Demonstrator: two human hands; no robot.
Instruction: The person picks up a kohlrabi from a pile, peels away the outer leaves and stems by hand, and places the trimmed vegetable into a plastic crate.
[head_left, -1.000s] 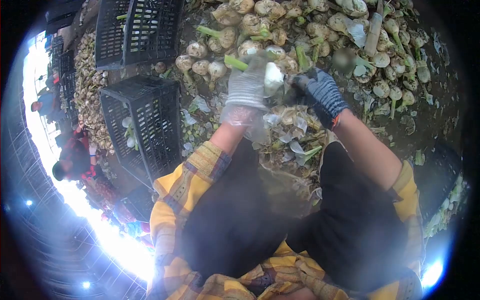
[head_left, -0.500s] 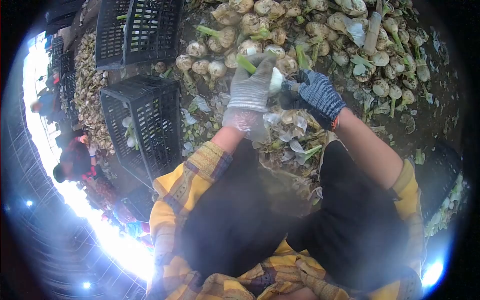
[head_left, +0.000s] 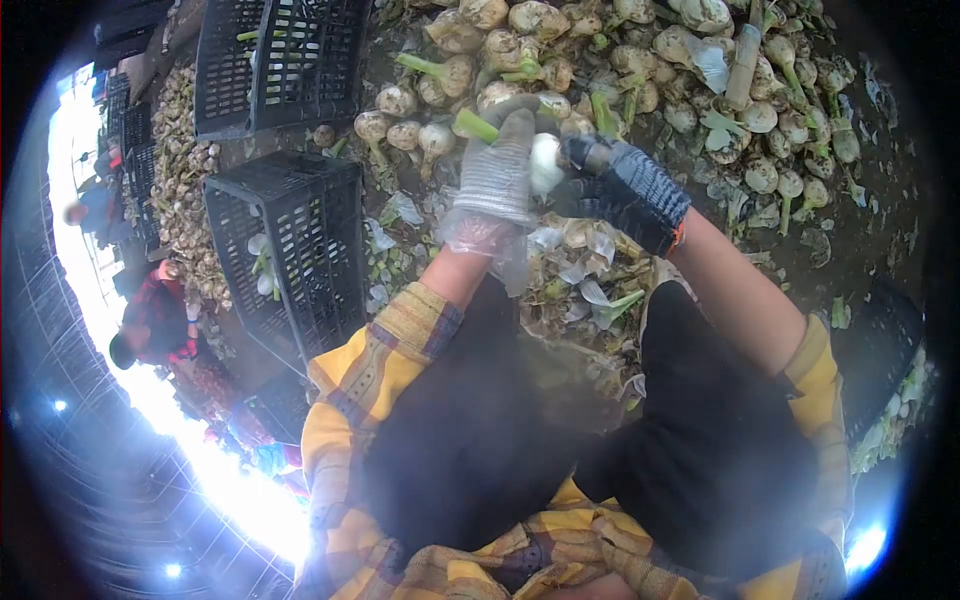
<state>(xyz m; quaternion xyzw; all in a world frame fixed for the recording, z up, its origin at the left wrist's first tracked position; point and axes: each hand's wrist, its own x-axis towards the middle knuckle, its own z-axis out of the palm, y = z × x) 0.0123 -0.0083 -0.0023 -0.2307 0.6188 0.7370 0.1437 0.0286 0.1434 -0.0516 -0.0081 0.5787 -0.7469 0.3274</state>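
L hand (head_left: pixel 497 165): lt. gray knit glove, clear plastic cuff at wrist; closed round white bulb.
R hand (head_left: pixel 630 190): dk. glove w/ gray-striped back; fingers curled in, just beside bulb's R side; can't tell whether touching or gripping anything.
White bulb (head_left: pixel 546 165): onion/garlic type, clean surface; in L hand's grip, btwn the two hands.
Green stalk (head_left: pixel 477 126): short, thick; juts from L hand, upper L.
Bulb pile (head_left: pixel 630 60): many, soil-stained, some w/ green stems; on ground beyond hands.
Stick (head_left: pixel 743 68): pale, wood or bamboo; lies among pile, R side.
Peel scraps (head_left: pixel 580 270): papery skins + leaf bits; on ground btwn knees and hands.
Black crates: 2, slatted plastic, L of hands; upper crate (head_left: pixel 225 130), lower crate (head_left: pixel 290 180); white/green pcs. visible in both.
Clothing: yellow plaid shirt (head_left: pixel 390 335), blk. trousers (head_left: pixel 450 430).
Co-worker (head_left: pixel 150 325): red/blk. checked top, dk. cap; far L, near second bulb heap (head_left: pixel 180 170).
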